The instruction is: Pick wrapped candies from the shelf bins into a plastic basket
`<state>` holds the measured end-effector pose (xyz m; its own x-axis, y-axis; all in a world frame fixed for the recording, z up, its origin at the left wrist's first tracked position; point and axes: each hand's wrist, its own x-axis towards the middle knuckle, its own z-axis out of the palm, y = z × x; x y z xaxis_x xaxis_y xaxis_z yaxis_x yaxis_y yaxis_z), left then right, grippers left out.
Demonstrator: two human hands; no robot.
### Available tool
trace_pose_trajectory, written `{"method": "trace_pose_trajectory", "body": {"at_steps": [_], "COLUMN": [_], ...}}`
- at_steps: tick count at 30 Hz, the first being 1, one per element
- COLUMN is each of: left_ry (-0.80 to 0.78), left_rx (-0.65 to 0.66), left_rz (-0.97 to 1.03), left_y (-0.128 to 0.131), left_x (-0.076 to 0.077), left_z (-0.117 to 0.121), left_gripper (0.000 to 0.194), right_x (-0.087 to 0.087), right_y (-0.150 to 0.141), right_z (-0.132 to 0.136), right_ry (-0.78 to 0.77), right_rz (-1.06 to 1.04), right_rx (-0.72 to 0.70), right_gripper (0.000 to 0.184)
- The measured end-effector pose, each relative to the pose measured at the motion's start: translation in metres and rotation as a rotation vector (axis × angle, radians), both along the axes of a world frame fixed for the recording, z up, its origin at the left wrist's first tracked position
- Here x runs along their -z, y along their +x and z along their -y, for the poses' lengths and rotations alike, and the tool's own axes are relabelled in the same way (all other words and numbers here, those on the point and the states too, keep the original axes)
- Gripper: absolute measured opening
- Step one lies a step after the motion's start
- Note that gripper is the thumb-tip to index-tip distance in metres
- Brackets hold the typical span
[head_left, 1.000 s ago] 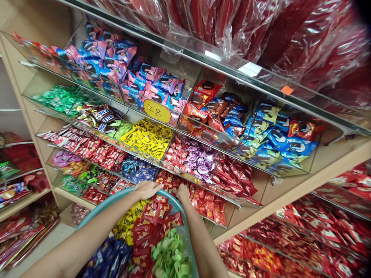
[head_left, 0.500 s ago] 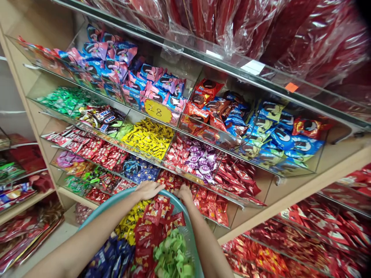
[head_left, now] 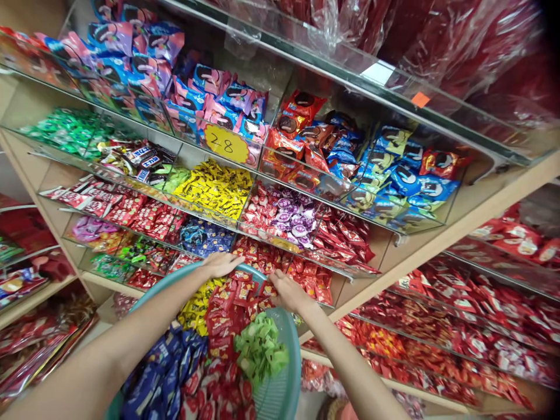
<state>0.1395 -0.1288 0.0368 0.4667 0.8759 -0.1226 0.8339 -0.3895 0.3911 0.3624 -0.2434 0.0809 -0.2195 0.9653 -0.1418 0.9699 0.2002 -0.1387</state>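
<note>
A green plastic basket (head_left: 294,350) stands below me, against the lower candy bins. Inside are yellow packets (head_left: 196,312), dark blue packets (head_left: 160,367), red packets (head_left: 223,326) and pale green candies (head_left: 262,350). My left hand (head_left: 221,264) lies over the basket's far rim, fingers stretched out toward the bin of red packets (head_left: 256,254). At the rim's far right, my right hand (head_left: 286,290) has its fingers curled, close above red packets; what is in them is hidden.
Glass-fronted shelves hold blue-pink biscuit packs (head_left: 131,58), yellow candies (head_left: 214,189) and purple-white candies (head_left: 297,216). A yellow price tag (head_left: 225,144) reads 28. Glass shelf edges slope above my hands. More red packets (head_left: 464,291) fill shelves at the right.
My right hand has come back from the bin to the basket's rim. My left hand stays by the far rim. The view has shifted, showing more of the basket.
</note>
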Motion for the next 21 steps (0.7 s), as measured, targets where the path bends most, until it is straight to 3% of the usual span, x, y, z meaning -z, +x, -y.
{"method": "trace_pose_trajectory", "body": {"at_steps": [4, 11, 16, 21], "left_ry": [-0.004, 0.021, 0.031, 0.007], "left_rx": [-0.002, -0.014, 0.005, -0.016], "left_rz": [0.003, 0.011, 0.010, 0.017], "left_y": [0.000, -0.002, -0.003, -0.002], "left_x": [0.000, 0.008, 0.009, 0.005], "left_z": [0.000, -0.003, -0.005, -0.002], "left_gripper": [0.081, 0.075, 0.071, 0.076], "right_x": [0.007, 0.034, 0.045, 0.043], "right_y": [0.000, -0.019, -0.021, -0.010], "right_z": [0.011, 0.003, 0.006, 0.011], "right_ry": [0.087, 0.141, 0.261, 0.333], "right_rz": [0.115, 0.131, 0.083, -0.065], "right_rx": [-0.135, -0.272, -0.269, -0.199], "right_gripper": [0.036, 0.042, 0.047, 0.052]}}
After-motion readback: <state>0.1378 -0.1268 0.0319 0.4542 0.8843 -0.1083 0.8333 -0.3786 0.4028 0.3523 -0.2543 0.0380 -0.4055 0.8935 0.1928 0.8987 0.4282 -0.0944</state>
